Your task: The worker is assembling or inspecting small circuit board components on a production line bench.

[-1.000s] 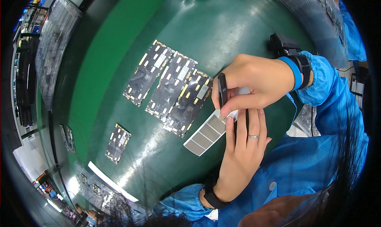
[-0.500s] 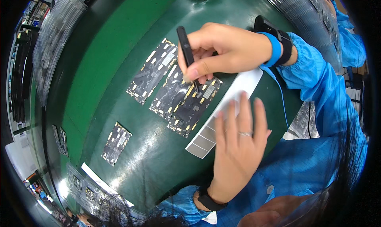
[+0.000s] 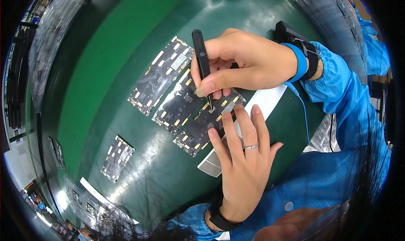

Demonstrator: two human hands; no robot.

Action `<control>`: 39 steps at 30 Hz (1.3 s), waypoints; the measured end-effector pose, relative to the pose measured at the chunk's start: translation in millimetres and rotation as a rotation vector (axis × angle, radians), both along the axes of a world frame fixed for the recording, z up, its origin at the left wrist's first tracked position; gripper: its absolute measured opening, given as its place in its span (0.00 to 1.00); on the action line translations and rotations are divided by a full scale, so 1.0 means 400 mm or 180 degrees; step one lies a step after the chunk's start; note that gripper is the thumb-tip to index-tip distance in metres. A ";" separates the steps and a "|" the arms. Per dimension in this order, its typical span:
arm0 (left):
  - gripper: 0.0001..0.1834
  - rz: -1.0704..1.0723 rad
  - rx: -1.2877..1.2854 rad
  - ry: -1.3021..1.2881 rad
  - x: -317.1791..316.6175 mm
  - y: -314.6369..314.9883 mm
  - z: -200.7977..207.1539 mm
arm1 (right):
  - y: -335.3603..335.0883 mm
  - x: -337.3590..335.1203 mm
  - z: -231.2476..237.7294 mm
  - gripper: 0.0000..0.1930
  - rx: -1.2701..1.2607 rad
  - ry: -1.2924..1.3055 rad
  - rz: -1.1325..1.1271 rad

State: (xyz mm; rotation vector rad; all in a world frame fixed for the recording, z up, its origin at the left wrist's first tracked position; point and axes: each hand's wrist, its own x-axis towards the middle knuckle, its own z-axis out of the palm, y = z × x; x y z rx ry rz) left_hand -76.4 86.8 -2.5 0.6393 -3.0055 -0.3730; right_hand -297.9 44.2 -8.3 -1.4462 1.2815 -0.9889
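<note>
My right hand [image 3: 249, 59] grips black tweezers [image 3: 202, 57] in a pinch. Their tip points down onto the nearest of three dark circuit boards [image 3: 196, 133], beside a small grey patch. My left hand [image 3: 244, 167] lies with its fingers spread, the fingertips at that board's near edge. Beneath those fingers runs a white strip [image 3: 270, 98] bearing grey squares [image 3: 211, 164], partly covered. The middle board [image 3: 177, 104] lies next to the first, partly behind my right hand. Farther left is the third board [image 3: 158, 78], with gold contacts and a pale label.
A separate circuit board [image 3: 118, 158] lies at left on the green table mat. Stacked clear trays [image 3: 329, 26] stand at back right, near another person's blue sleeve [image 3: 375, 55]. A blue cord [image 3: 303, 110] runs from my right wristband. More clear trays [image 3: 55, 34] are at far left.
My left hand has shifted left and come down from the strip to the nearest board's edge. That board now sits apart from the middle one. The tweezers stay over the nearest board.
</note>
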 end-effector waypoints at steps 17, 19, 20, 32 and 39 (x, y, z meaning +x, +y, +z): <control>0.49 0.0331 0.0157 -0.0315 0.004 -0.010 0.034 | -0.020 0.000 -0.007 0.10 -0.0561 0.0270 0.0373; 0.49 0.0304 0.0164 -0.0325 0.002 -0.012 0.038 | -0.018 -0.003 -0.004 0.10 -0.0625 0.0317 0.0403; 0.49 0.0318 0.0157 -0.0356 0.002 -0.012 0.040 | -0.020 -0.001 -0.005 0.10 -0.0596 0.0241 0.0422; 0.46 0.0371 0.0107 -0.0202 0.000 -0.002 0.039 | 0.020 -0.022 0.071 0.07 -0.1210 0.0260 0.0227; 0.44 -0.0357 0.0469 -0.0353 0.042 0.071 0.072 | 0.122 0.011 0.054 0.08 -0.0328 -0.0086 0.0337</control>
